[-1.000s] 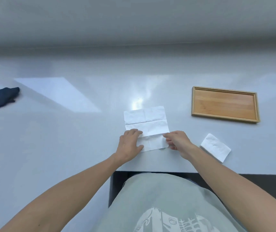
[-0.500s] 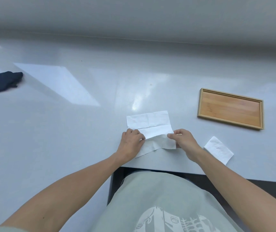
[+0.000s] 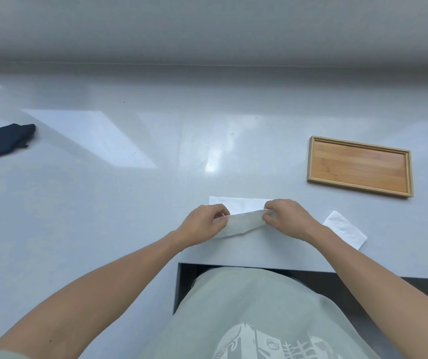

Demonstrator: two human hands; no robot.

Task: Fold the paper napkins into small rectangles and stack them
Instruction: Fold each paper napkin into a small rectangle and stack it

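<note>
A white paper napkin (image 3: 242, 212) lies on the grey table near its front edge. Its near edge is lifted and curled toward the far edge. My left hand (image 3: 203, 224) pinches the lifted edge at its left corner. My right hand (image 3: 289, 216) pinches the same edge at the right corner. The far strip of the napkin still lies flat on the table. A second napkin (image 3: 345, 229), folded into a small white rectangle, lies to the right of my right hand.
A shallow wooden tray (image 3: 360, 165) sits at the back right with nothing in it. A dark blue cloth (image 3: 0, 141) lies at the far left edge. The table's front edge (image 3: 259, 265) runs just below my wrists.
Both hands have lifted the napkin's near edge off the table and carried it away from me, over the far half. The folded napkin and the tray have not moved.
</note>
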